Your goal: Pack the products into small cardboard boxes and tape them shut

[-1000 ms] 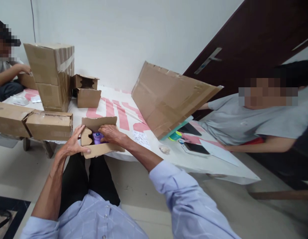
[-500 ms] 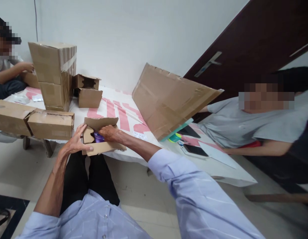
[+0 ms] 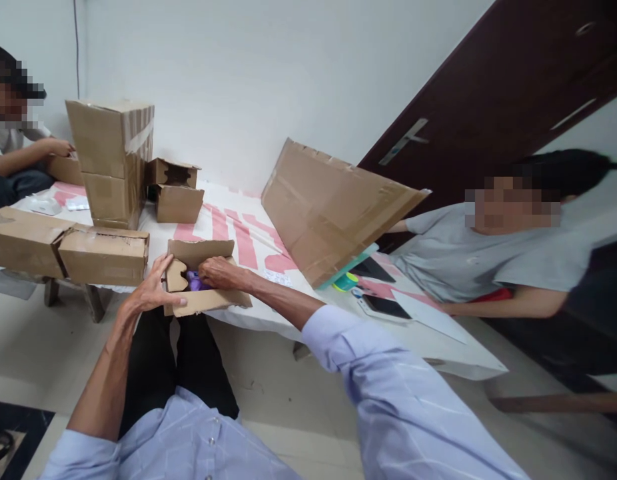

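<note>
A small open cardboard box [image 3: 208, 301] rests at the near edge of the low table [image 3: 438, 333], over my knees. My left hand [image 3: 151, 290] grips its left side, thumb along the front wall and fingers on the side flap. Into the box reaches my right hand [image 3: 219, 272], its fingers curled down onto a purple item [image 3: 193, 280] that shows only in part. The box's back flap [image 3: 198, 251] stands up behind both hands.
Two long closed boxes [image 3: 68, 252] lie left of my box, a tall taped box [image 3: 111, 160] and two small open boxes [image 3: 176, 193] stand behind. A large flattened cardboard sheet [image 3: 333, 207] leans mid-table. Phones [image 3: 386, 307] and tape [image 3: 345, 281] lie by a seated person [image 3: 488, 267]; another person [image 3: 13, 153] sits far left.
My right hand has pushed a little deeper into the box, covering more of the purple item. My left hand keeps its hold. The view has shifted slightly.
</note>
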